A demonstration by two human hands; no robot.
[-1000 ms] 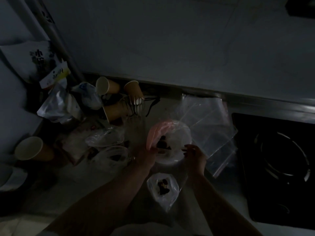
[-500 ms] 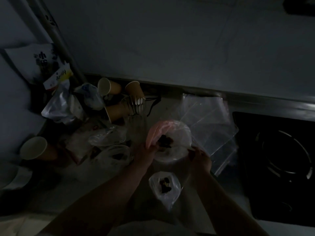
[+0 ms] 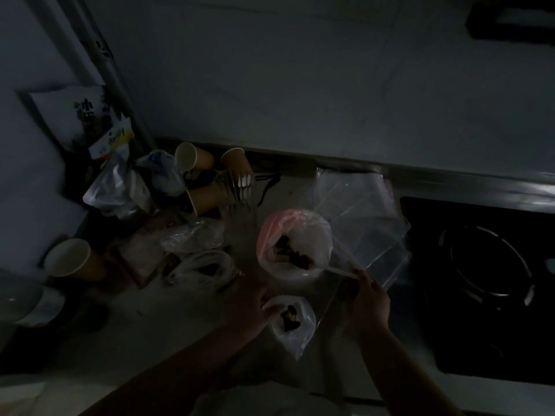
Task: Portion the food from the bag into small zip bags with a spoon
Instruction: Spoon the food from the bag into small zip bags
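A pink-and-clear food bag (image 3: 295,235) stands open in the middle of the counter, with dark food pieces (image 3: 292,256) inside. My right hand (image 3: 368,298) pinches the pale handle of a spoon (image 3: 341,271) whose bowl end reaches into that bag. Below it lies a small zip bag (image 3: 292,324) holding a few dark pieces. My left hand (image 3: 250,307) grips the open mouth of this small bag at its left edge. The scene is very dim.
Empty clear zip bags (image 3: 360,211) lie stacked right of the food bag. A black gas hob (image 3: 486,265) fills the right side. Paper cups (image 3: 195,159), a cup (image 3: 70,259), filled plastic bags (image 3: 204,267) and packets crowd the left and back corner.
My left hand left the food bag's rim and came down to the small zip bag's mouth. My right hand took hold of the spoon handle at the food bag's right edge.
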